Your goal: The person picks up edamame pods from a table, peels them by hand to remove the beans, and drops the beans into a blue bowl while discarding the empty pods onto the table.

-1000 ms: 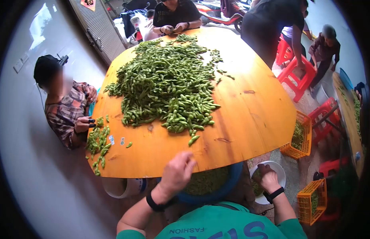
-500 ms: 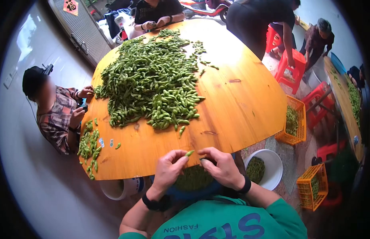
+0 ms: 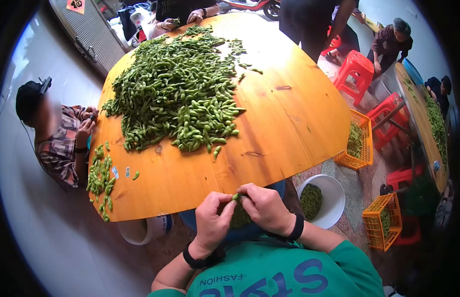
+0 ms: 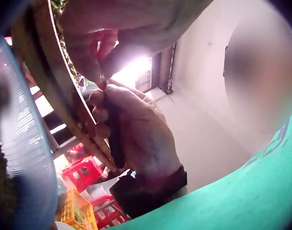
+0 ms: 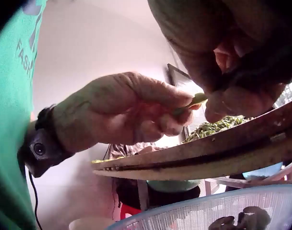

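Observation:
A green soybean pod (image 3: 236,196) is pinched between the thumb and forefinger of my left hand (image 3: 213,217), just over the near table edge. My right hand (image 3: 267,208) meets it from the other side, its curled fingertips at the pod's end. In the right wrist view, one end of the pod (image 5: 199,99) sticks out between the left thumb and finger, beside the right thumb. A large heap of pods (image 3: 175,94) lies on the wooden table (image 3: 299,128) beyond both hands. Under the hands is a blue tub (image 3: 189,220), partly hidden by them.
A white bucket (image 3: 331,200) with green contents stands right of my hands; another white bucket (image 3: 133,232) is under the table's left. Yellow crates (image 3: 346,159) and red stools (image 3: 356,72) stand at the right. A person in a cap (image 3: 56,133) sits left beside a smaller pod pile (image 3: 101,178).
My right hand has come up from the white bucket to meet the left. The left hand now holds a pod, and the two hands have closed together on it. The head view has shifted.

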### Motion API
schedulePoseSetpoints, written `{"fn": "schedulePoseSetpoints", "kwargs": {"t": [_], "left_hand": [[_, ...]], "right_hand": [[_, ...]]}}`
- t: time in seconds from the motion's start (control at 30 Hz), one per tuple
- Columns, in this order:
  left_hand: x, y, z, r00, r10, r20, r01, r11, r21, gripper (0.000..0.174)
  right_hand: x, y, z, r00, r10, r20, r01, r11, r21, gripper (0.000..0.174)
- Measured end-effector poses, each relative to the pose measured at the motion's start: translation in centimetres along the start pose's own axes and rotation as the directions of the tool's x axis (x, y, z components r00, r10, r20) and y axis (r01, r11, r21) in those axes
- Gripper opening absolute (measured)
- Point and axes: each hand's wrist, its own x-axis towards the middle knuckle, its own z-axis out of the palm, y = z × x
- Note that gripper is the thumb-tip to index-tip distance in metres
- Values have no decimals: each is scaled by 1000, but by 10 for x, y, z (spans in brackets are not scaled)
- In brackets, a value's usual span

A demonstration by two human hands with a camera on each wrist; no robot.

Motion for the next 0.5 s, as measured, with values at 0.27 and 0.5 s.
{"fn": "schedulePoseSetpoints", "kwargs": {"t": [0.27, 0.5], "left_hand": [[-8, -17, -5, 977, 211, 17, -211, 973, 91, 13], [-5, -19, -28, 904, -242, 354, 386, 817, -428, 7]], "right_hand": [[-1, 4, 3, 998, -28, 49, 23, 994, 107, 12], [-9, 10, 1, 958, 149, 245, -225, 920, 320, 11]]}}
